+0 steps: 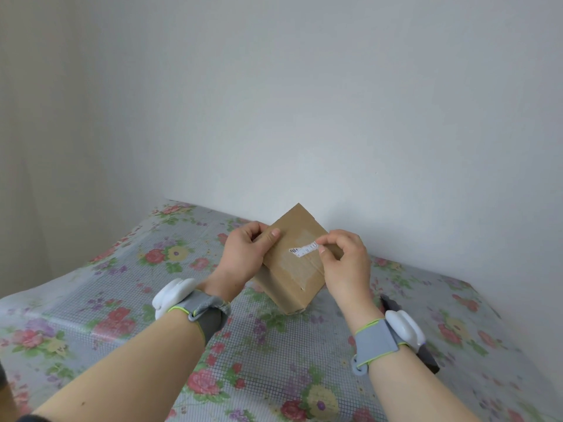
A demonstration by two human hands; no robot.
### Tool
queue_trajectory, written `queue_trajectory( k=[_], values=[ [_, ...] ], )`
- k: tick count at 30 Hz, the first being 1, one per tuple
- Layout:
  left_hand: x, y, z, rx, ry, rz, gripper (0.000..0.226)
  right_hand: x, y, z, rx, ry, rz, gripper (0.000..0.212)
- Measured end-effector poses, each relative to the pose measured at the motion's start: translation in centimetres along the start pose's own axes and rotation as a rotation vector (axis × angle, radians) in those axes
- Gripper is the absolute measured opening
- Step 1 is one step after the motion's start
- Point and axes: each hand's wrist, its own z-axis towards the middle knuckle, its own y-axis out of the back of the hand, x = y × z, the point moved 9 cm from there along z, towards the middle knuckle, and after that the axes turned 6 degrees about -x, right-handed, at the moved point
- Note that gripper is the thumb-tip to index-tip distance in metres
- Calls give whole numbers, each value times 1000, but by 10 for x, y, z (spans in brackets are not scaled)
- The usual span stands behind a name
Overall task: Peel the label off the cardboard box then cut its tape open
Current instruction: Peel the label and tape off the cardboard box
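Note:
A small brown cardboard box [292, 269] is held tilted above the floral table, one corner pointing up. My left hand [243, 254] grips its left edge, thumb lying on the top face. My right hand [341, 260] pinches the right end of a narrow white strip of label [304, 249] with a barcode. The strip's left end still sticks to the box top. Clear tape [307, 274] runs across the top face, and a pale patch shows above the strip.
The table carries a floral cloth [122, 315] under clear plastic and stands against a white wall. A dark object [426, 354] lies on the cloth behind my right wrist, mostly hidden. Both wrists wear grey bands with white devices.

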Motion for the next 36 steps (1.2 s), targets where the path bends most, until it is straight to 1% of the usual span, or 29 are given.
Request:
queue_trajectory(
  k=[2, 5, 9, 14, 19, 24, 26, 32, 34, 36],
  values=[
    [-2, -5, -5, -5, -22, -5, 18, 0, 4, -2, -27, -1, -13, 22],
    [-4, -8, -9, -18, -40, 1, 18, 0, 3, -7, -4, 33, -86, 29],
    [-4, -7, -12, -29, -38, 0, 21, 2, 7, -11, -24, 84, -157, 23],
    [-4, -8, -14, -20, -38, 12, 22, 2, 13, -8, -45, 71, -121, 12],
    [-10, -8, -13, 11, -87, 87, 17, 8, 20, -1, -35, 166, -168, 11],
    [-14, -13, -14, 37, -129, 114, 19, 21, 23, 8, 9, 319, -360, 6],
    [-17, -17, -15, 52, -153, 122, 19, 25, 24, 13, 36, 340, -413, 5],
    [-25, -25, -19, 80, -221, 208, 21, 37, 24, 18, 159, 456, -602, 9],
    [-27, -28, -20, 90, -241, 243, 22, 40, 22, 19, 164, 496, -656, 12],
    [-28, -30, -20, 93, -243, 269, 24, 40, 23, 18, 147, 511, -660, 13]
  ],
)
